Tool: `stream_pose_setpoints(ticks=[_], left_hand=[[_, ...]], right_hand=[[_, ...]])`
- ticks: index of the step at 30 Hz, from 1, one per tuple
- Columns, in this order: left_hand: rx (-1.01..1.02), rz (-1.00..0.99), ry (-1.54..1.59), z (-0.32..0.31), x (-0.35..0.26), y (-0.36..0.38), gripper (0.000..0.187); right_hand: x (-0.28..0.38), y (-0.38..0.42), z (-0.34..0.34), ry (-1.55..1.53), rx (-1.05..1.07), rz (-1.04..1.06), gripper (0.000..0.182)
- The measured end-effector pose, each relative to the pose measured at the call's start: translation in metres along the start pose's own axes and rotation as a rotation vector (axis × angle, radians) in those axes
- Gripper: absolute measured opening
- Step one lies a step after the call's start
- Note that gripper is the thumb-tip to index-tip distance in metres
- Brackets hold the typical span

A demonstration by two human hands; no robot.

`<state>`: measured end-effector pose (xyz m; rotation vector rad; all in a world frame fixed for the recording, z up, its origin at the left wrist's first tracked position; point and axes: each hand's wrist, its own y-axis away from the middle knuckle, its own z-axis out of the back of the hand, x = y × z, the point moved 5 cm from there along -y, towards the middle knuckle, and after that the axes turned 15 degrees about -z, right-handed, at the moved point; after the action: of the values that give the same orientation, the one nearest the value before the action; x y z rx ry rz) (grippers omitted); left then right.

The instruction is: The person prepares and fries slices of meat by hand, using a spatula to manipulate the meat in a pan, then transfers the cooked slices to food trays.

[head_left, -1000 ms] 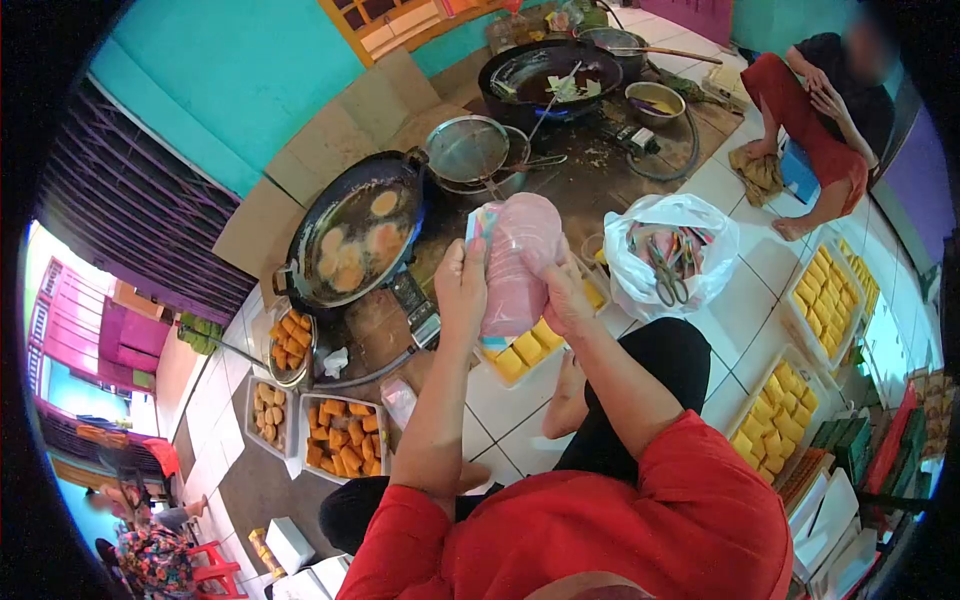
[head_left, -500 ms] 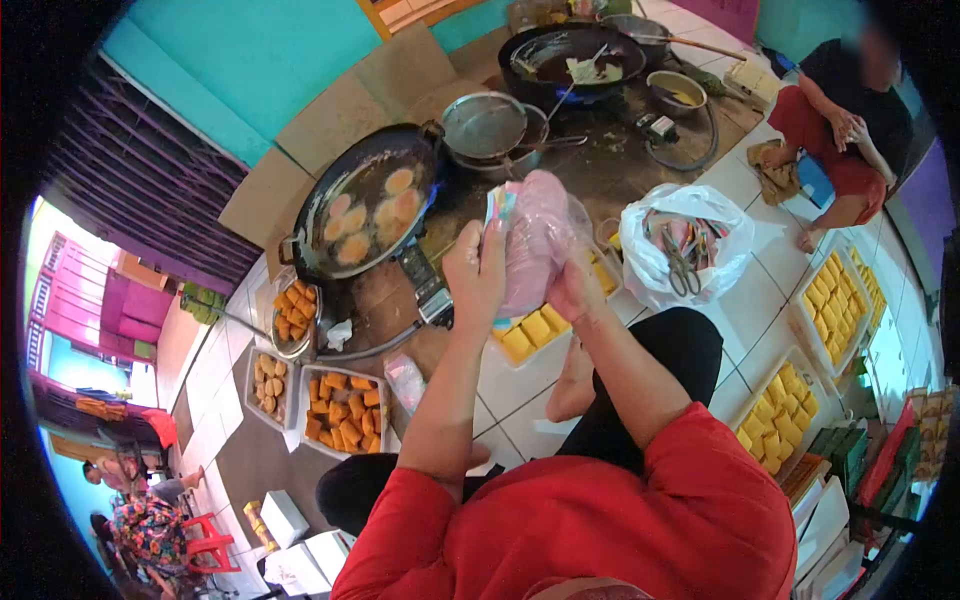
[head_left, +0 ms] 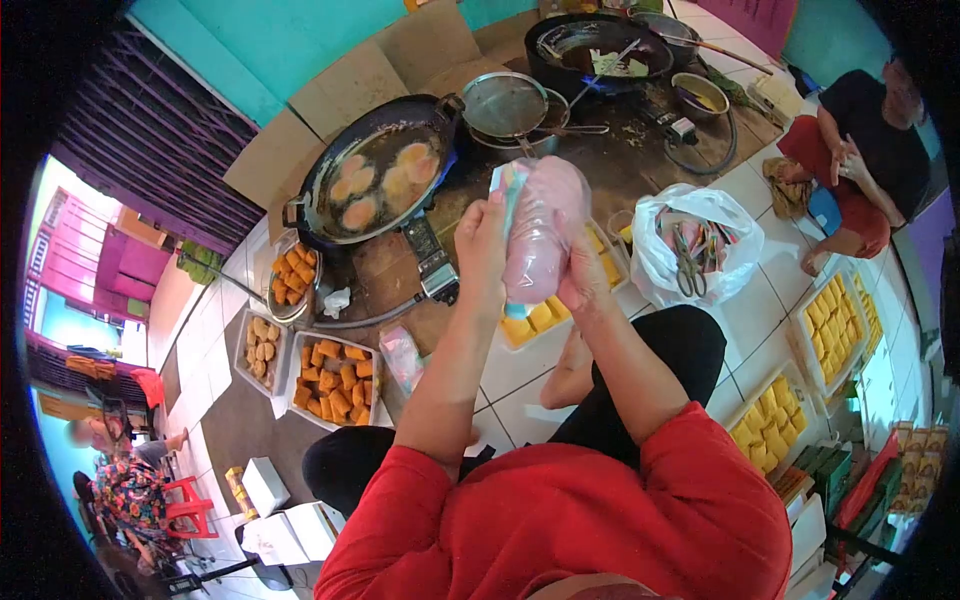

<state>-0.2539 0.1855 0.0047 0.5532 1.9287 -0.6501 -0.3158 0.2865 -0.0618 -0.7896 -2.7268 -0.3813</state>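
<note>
A clear plastic pack of pink round discs (head_left: 545,225) is held upright in front of me, over the floor near the wok. My left hand (head_left: 481,240) grips its left edge, where a coloured label strip shows. Around the lower right side of the pack curls my right hand (head_left: 583,275). Ahead and to the left, a large black wok (head_left: 310,205) holds hot oil, with several pale pink-orange rounds (head_left: 352,180) floating in it. Just beyond the pack rests a round wire strainer (head_left: 505,105).
To the left stand trays of browned fried pieces (head_left: 335,380) and round pale pieces (head_left: 262,350). A white plastic bag (head_left: 745,235) with scissors (head_left: 691,262) sits right. Yellow blocks (head_left: 768,425) fill trays nearby. A second wok (head_left: 540,65) is at the back; a seated person (head_left: 870,140) is far right.
The pack has turned more upright and its pink discs show more clearly. The rounds in the oil have drifted. My view has shifted slightly.
</note>
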Motion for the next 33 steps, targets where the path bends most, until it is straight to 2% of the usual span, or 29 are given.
stream_pose_setpoints(ticks=[1,4,6,7,10,14,17,21,23,26,27,30,31,33], left_hand=[[-0.074,0.153,0.114,-0.002,0.004,0.001,0.029],[-0.099,0.130,-0.040,0.022,0.014,-0.013,0.030],[0.099,-0.312,-0.604,0.021,-0.016,-0.011,0.030],[0.132,-0.405,-0.688,0.019,-0.023,-0.004,0.030],[0.119,-0.340,-0.561,0.028,-0.009,-0.010,0.031],[0.388,-0.440,-0.868,0.019,-0.012,-0.012,0.035],[0.255,-0.440,-0.728,0.021,-0.017,-0.009,0.028],[-0.079,-0.196,-0.186,0.031,0.002,-0.003,0.031],[-0.234,-0.109,0.118,0.031,0.010,0.005,0.034],[-0.077,-0.509,-0.552,0.038,-0.014,0.014,0.035],[-0.030,-0.514,-0.600,0.039,-0.017,0.016,0.036],[-0.135,-0.378,-0.351,0.040,-0.015,0.017,0.035],[-0.129,-0.486,-0.486,0.037,-0.022,0.018,0.035],[-0.087,-0.501,-0.463,0.033,-0.029,0.022,0.034]], right_hand=[[-0.003,-0.003,0.005,-0.005,-0.009,0.008,0.051],[-0.008,0.000,-0.019,0.149,-0.086,0.045,0.050],[-0.009,-0.003,-0.010,0.190,-0.118,0.070,0.051],[-0.013,-0.002,-0.005,0.208,-0.086,0.057,0.051],[-0.006,-0.004,-0.006,0.272,-0.010,0.053,0.050],[-0.016,-0.002,-0.001,0.264,-0.014,0.035,0.048],[-0.017,-0.008,0.002,0.212,-0.032,0.043,0.047],[-0.016,-0.018,0.006,0.196,-0.022,0.099,0.044],[-0.020,-0.022,0.008,0.174,-0.077,0.058,0.043],[-0.025,-0.022,-0.001,0.192,-0.058,0.001,0.041],[-0.027,-0.017,0.000,0.200,-0.049,-0.008,0.040],[-0.026,-0.018,-0.002,0.213,-0.115,0.031,0.037],[-0.025,-0.014,-0.009,0.183,-0.137,0.067,0.037],[-0.024,-0.019,-0.003,0.147,-0.108,0.061,0.038]])
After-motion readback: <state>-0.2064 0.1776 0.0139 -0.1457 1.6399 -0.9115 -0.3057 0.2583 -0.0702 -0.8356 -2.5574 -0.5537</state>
